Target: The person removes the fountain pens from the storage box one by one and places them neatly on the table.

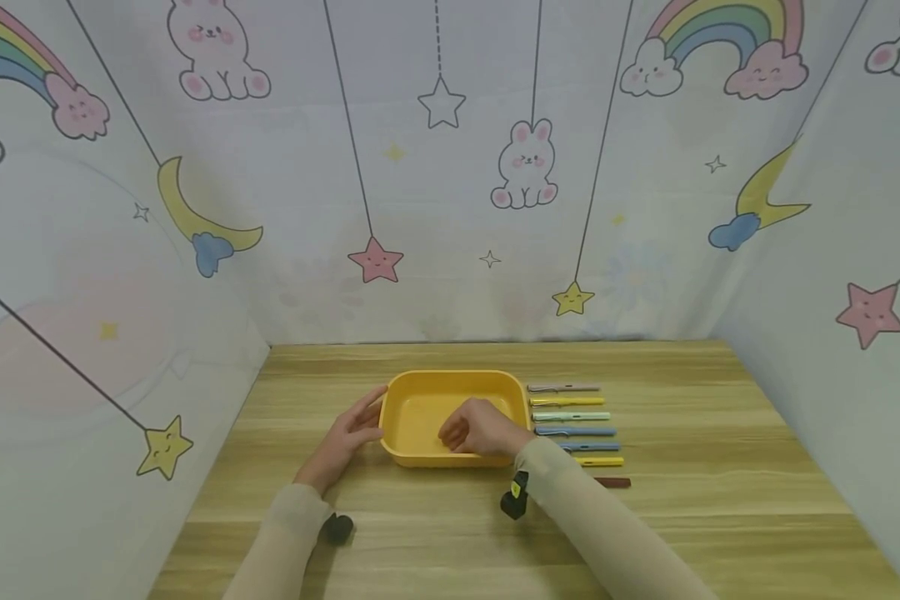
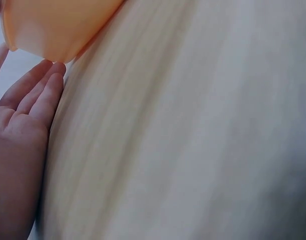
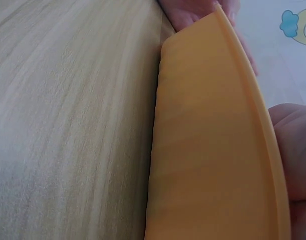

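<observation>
A yellow plastic basin (image 1: 420, 461) stands on the table, its outer wall filling much of the right wrist view. My left hand (image 1: 345, 439) lies along its left side, fingers stretched out and touching the wall; the left wrist view shows those fingertips against the basin (image 2: 62, 25). My right hand (image 1: 483, 427) reaches over the front rim into the basin with its fingers bent downward. The basin wall (image 3: 213, 125) hides most of that hand in the right wrist view, and I cannot tell whether its fingers hold anything.
Right of the basin, several pens lie in a column: a greyish pen (image 1: 566, 387), a yellow pen (image 1: 570, 402), a pale green pen (image 1: 573, 416), blue ones, another yellow, and a dark red pen (image 1: 615, 482) partly behind the right sleeve. Patterned curtains (image 1: 435, 192) surround the wooden table (image 1: 435, 533).
</observation>
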### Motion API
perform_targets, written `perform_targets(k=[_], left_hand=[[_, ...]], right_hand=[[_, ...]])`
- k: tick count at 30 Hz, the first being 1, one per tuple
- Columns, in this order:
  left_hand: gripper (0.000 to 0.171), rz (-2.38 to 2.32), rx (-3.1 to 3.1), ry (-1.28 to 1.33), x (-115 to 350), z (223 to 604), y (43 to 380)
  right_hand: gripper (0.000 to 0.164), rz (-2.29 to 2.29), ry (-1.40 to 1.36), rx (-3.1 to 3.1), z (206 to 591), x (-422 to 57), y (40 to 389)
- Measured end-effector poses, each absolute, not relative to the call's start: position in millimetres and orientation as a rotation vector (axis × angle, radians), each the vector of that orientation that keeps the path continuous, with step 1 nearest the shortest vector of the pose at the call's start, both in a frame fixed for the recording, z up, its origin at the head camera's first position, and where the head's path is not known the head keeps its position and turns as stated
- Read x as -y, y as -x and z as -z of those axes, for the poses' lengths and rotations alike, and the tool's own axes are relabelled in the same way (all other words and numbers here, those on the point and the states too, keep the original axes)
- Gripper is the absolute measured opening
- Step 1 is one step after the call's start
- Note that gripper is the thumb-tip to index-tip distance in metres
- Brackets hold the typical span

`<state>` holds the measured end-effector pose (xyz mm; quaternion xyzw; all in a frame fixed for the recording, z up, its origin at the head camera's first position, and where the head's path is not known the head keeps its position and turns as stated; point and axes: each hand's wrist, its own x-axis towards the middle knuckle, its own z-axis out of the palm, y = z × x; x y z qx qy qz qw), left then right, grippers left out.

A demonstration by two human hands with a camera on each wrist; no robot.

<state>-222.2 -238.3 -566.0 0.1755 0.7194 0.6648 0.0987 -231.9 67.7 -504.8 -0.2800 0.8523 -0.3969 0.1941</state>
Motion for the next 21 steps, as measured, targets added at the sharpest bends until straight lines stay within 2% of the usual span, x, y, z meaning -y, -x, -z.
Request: perform_targets(k=[12,21], left_hand=[[0.071,-1.972,-2.137,-0.520,238.0,563.9,225.1],[0.071,-1.965,-2.134,-0.514,238.5,565.5,223.0]], right_hand=[[0.029,1.059,0.796,-2.424,504.2,-63.1,238.2],[0.025,0.979,0.833,-2.468,503.7,-60.7,237.8]])
